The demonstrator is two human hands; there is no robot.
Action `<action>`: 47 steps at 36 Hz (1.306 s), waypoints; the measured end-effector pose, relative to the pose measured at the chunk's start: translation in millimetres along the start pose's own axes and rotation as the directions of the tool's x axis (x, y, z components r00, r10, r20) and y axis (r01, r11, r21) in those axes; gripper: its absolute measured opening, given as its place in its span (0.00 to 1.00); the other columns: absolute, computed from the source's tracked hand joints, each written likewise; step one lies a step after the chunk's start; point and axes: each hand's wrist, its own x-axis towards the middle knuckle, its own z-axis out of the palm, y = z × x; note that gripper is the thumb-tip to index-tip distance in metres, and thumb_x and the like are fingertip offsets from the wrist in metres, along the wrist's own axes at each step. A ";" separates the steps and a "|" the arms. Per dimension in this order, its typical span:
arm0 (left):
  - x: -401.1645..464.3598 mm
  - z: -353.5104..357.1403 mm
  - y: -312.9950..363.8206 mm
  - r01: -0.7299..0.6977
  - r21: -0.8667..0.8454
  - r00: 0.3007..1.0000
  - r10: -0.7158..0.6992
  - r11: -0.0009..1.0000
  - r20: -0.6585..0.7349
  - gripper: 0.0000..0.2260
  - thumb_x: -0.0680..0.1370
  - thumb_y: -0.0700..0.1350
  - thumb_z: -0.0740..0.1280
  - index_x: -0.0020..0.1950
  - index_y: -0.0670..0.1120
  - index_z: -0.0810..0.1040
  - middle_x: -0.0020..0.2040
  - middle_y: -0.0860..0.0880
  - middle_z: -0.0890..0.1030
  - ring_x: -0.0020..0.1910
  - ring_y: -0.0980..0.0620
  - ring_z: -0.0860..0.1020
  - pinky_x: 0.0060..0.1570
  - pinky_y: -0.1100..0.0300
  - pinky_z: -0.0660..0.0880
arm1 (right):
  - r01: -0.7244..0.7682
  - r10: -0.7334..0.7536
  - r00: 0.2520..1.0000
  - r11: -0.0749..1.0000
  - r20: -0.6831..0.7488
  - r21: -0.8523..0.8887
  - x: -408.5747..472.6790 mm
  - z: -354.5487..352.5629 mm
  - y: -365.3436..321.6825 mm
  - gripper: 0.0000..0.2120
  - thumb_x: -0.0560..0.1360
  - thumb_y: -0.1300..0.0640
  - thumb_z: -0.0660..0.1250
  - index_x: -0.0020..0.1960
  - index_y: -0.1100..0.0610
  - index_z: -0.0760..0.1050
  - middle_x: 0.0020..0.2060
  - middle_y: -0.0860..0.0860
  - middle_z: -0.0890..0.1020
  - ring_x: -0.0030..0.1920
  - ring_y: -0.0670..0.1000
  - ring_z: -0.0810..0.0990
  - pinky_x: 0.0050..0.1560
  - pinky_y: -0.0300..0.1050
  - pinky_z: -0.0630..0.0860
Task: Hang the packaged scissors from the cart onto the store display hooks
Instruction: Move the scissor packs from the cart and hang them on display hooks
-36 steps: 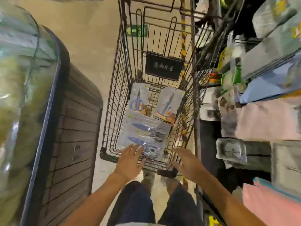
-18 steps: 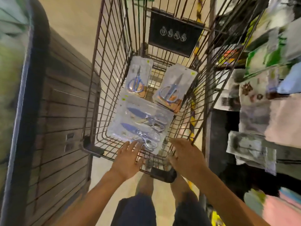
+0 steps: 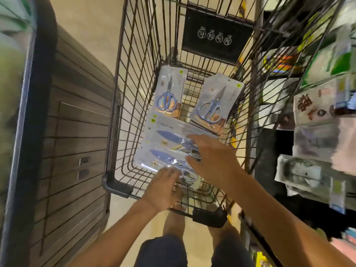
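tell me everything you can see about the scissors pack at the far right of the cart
The far-right scissors pack is a pale card under clear plastic with an orange patch at its near end and a small yellow sticker at a far corner. It holds one pair of blue-handled scissors, blades shut, tips pointing away from the person. It leans tilted against the cart side wall, on what looks like more packs beneath. Neither of the hands touches it; the right hand hovers nearer.

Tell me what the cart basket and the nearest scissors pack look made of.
Cart basket: dark coated metal wire, judging by the thin rigid grid.
Nearest scissors pack: glossy clear plastic, probably over a printed card; it glints along its near edge.
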 end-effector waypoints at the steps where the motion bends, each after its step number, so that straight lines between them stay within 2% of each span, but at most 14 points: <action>1: 5.1 -2.5 -4.8 0.007 0.006 1.000 -0.007 1.000 -0.017 0.25 0.79 0.54 0.62 0.75 0.48 0.69 0.73 0.46 0.71 0.75 0.44 0.66 0.78 0.50 0.60 | 0.016 -0.016 1.000 1.000 -0.020 0.018 13.3 16.0 6.0 0.29 0.76 0.47 0.69 0.76 0.50 0.67 0.67 0.50 0.77 0.66 0.56 0.76 0.62 0.50 0.76; 5: 23.0 -10.5 -21.6 0.009 0.021 0.997 -0.007 1.000 -0.083 0.22 0.79 0.50 0.65 0.72 0.48 0.71 0.69 0.47 0.74 0.70 0.44 0.69 0.73 0.54 0.62 | 0.031 -0.028 0.992 0.999 -0.124 0.018 66.6 84.8 39.1 0.37 0.62 0.56 0.80 0.69 0.60 0.73 0.61 0.59 0.79 0.59 0.64 0.78 0.55 0.56 0.79; 9: 33.0 -14.3 -33.2 0.041 0.020 0.992 -0.038 0.999 -0.117 0.21 0.79 0.54 0.62 0.70 0.46 0.73 0.69 0.47 0.73 0.70 0.45 0.68 0.70 0.50 0.67 | 0.004 -0.015 0.982 0.998 -0.188 -0.059 99.6 123.3 50.1 0.43 0.56 0.59 0.81 0.70 0.60 0.72 0.61 0.59 0.78 0.57 0.61 0.79 0.54 0.53 0.79; 12: 35.0 -11.4 -42.6 0.042 0.002 0.991 -0.042 0.999 -0.128 0.28 0.76 0.59 0.54 0.71 0.46 0.73 0.70 0.46 0.74 0.70 0.44 0.69 0.69 0.46 0.69 | -0.030 -0.001 0.968 0.993 -0.253 -0.118 109.8 137.8 57.2 0.41 0.60 0.59 0.79 0.72 0.58 0.71 0.62 0.57 0.79 0.59 0.59 0.78 0.57 0.52 0.76; 17: 34.2 -11.1 -47.5 0.067 -0.089 0.983 -0.081 0.994 -0.163 0.30 0.76 0.59 0.57 0.75 0.46 0.71 0.72 0.45 0.73 0.72 0.43 0.69 0.72 0.47 0.69 | -0.052 0.050 0.976 0.999 -0.210 -0.006 106.7 127.1 64.7 0.41 0.64 0.54 0.81 0.73 0.51 0.69 0.61 0.54 0.77 0.61 0.57 0.75 0.58 0.51 0.73; 22: 30.8 -17.8 -43.6 0.167 -0.325 0.973 -0.208 0.931 -0.096 0.30 0.76 0.58 0.60 0.76 0.48 0.69 0.74 0.48 0.71 0.74 0.45 0.67 0.74 0.48 0.66 | -0.032 0.040 0.995 0.995 -0.087 0.092 96.8 104.3 68.4 0.14 0.75 0.51 0.73 0.58 0.50 0.76 0.49 0.49 0.83 0.52 0.54 0.81 0.43 0.43 0.66; 26: 26.1 -31.7 -34.7 0.198 -0.488 0.963 -0.263 0.850 -0.067 0.27 0.81 0.49 0.67 0.79 0.50 0.65 0.74 0.49 0.70 0.72 0.48 0.70 0.73 0.51 0.67 | -0.064 0.065 0.998 0.977 0.003 0.203 82.4 97.4 75.0 0.26 0.76 0.50 0.73 0.71 0.51 0.70 0.54 0.54 0.84 0.56 0.58 0.81 0.47 0.46 0.72; 30: 20.4 -42.4 -24.5 0.185 -0.706 0.940 -0.332 0.684 -0.074 0.32 0.78 0.52 0.71 0.78 0.59 0.60 0.69 0.57 0.74 0.69 0.53 0.74 0.70 0.44 0.72 | -0.099 0.110 0.994 0.780 0.020 0.617 61.6 91.5 60.4 0.35 0.76 0.52 0.75 0.77 0.49 0.62 0.66 0.44 0.75 0.63 0.48 0.77 0.61 0.47 0.77; 33: 18.4 -45.5 -13.9 0.119 -0.837 0.923 -0.369 0.534 -0.104 0.29 0.79 0.46 0.72 0.74 0.63 0.63 0.61 0.61 0.78 0.61 0.58 0.80 0.65 0.44 0.77 | -0.076 0.082 0.996 0.602 0.033 0.795 45.0 90.5 47.5 0.30 0.78 0.58 0.72 0.73 0.44 0.63 0.64 0.40 0.76 0.58 0.35 0.79 0.54 0.36 0.79; 36: 15.6 -42.8 -6.3 0.018 -0.917 0.913 -0.381 0.398 -0.147 0.32 0.78 0.41 0.73 0.76 0.60 0.64 0.61 0.57 0.82 0.61 0.54 0.82 0.56 0.56 0.81 | -0.048 0.004 0.999 0.499 0.053 0.865 36.5 100.9 35.5 0.30 0.79 0.63 0.70 0.74 0.44 0.62 0.64 0.40 0.77 0.57 0.33 0.80 0.50 0.30 0.78; 39: 12.9 -37.7 -5.0 -0.048 -0.948 0.892 -0.413 0.315 -0.182 0.36 0.75 0.37 0.75 0.74 0.61 0.64 0.63 0.52 0.83 0.61 0.50 0.82 0.58 0.51 0.81 | 0.043 -0.095 0.995 0.597 0.017 0.801 31.4 112.0 24.1 0.36 0.76 0.67 0.70 0.77 0.48 0.59 0.68 0.47 0.75 0.63 0.40 0.79 0.57 0.36 0.79; 42: 10.3 -34.7 -10.5 -0.089 -0.930 0.870 -0.427 0.356 -0.246 0.38 0.73 0.33 0.75 0.75 0.60 0.65 0.67 0.52 0.81 0.64 0.51 0.80 0.64 0.48 0.78 | 0.087 -0.171 0.985 0.629 0.028 0.773 28.7 125.2 25.3 0.34 0.79 0.71 0.65 0.78 0.52 0.57 0.64 0.46 0.77 0.61 0.41 0.80 0.60 0.40 0.78; 45: 4.4 -36.7 -16.4 -0.103 -0.883 0.843 -0.431 0.459 -0.322 0.41 0.74 0.34 0.75 0.74 0.68 0.63 0.71 0.53 0.77 0.68 0.53 0.77 0.66 0.49 0.77 | -0.018 -0.089 0.990 0.691 0.109 0.722 32.0 131.7 35.2 0.28 0.80 0.60 0.68 0.76 0.49 0.63 0.60 0.47 0.77 0.59 0.47 0.79 0.61 0.43 0.77; 47: -0.1 -38.0 -20.8 -0.090 -0.870 0.839 -0.434 0.485 -0.328 0.41 0.74 0.35 0.75 0.74 0.70 0.61 0.74 0.53 0.73 0.70 0.52 0.76 0.68 0.45 0.75 | -0.065 0.023 0.997 0.745 0.072 0.664 32.1 139.0 46.5 0.24 0.79 0.61 0.70 0.72 0.51 0.69 0.57 0.47 0.75 0.56 0.49 0.79 0.55 0.44 0.81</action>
